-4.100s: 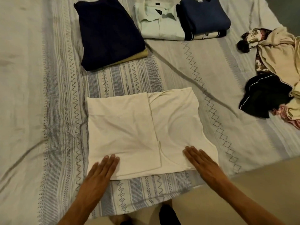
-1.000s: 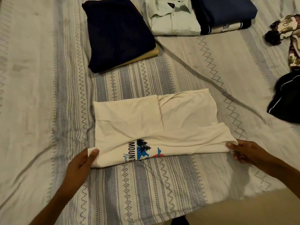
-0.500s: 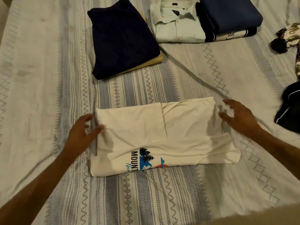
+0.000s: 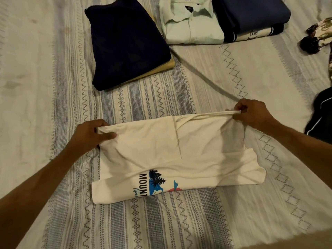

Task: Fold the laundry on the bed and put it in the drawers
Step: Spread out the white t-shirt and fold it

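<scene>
Both hands, left (image 4: 89,133) and right (image 4: 251,114), pinch the far corners of the shirt (image 4: 170,155); it looks light, limp, best held by corners.

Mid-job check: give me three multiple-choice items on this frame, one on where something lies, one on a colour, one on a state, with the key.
1. Where does the dark navy folded garment lie?
A. on a pale yellow folded piece
B. under the white collared shirt
C. on the cream T-shirt

2. What colour is the lettering MOUNT on the cream T-shirt?
A. red
B. black
C. green

3. What are the hands doing?
A. both lie flat on the bed
B. only one touches cloth
C. each grips a far corner of the T-shirt

Key: 1 A, a yellow edge shows beneath it. 2 B, the letters are black. 3 C, left hand and right hand pinch the raised far edge.
</scene>
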Demonstrator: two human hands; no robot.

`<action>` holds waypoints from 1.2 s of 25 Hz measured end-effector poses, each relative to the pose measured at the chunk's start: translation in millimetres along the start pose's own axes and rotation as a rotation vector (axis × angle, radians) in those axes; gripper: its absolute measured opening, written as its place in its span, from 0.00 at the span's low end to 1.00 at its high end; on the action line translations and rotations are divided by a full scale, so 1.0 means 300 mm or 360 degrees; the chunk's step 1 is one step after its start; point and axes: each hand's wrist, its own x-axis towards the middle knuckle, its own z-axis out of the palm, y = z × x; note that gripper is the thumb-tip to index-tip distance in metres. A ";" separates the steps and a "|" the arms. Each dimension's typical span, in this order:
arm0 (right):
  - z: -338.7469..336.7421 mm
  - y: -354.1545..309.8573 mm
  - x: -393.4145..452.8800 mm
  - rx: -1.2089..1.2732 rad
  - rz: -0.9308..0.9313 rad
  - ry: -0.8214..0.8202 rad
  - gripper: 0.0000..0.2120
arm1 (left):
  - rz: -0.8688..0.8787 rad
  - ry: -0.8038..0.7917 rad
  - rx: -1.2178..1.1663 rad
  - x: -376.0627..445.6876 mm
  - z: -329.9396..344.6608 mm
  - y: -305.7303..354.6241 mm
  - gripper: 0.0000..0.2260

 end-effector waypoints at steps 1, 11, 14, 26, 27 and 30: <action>-0.013 0.002 -0.031 0.0005 -0.0042 0.0062 0.09 | 0.0053 0.0075 -0.0076 -0.035 -0.011 0.003 0.11; 0.073 0.230 -0.347 -0.1297 -0.0780 0.0086 0.15 | 0.0785 0.0013 0.0773 -0.407 0.105 -0.105 0.05; 0.071 0.210 -0.335 -0.1298 -0.0724 0.0209 0.13 | 0.0715 0.0115 0.0692 -0.412 0.126 -0.105 0.10; 0.191 -0.085 -0.520 -0.0549 -0.0512 0.0250 0.26 | -0.0533 0.0481 -0.0292 -0.482 0.191 -0.038 0.14; 0.259 -0.165 -0.559 -0.0517 -0.0575 0.0154 0.28 | -0.0846 0.0378 -0.0416 -0.492 0.208 -0.014 0.19; 0.488 -0.386 -0.659 -0.0540 -0.0804 -0.0161 0.32 | -0.1070 0.0106 -0.0551 -0.509 0.246 0.031 0.31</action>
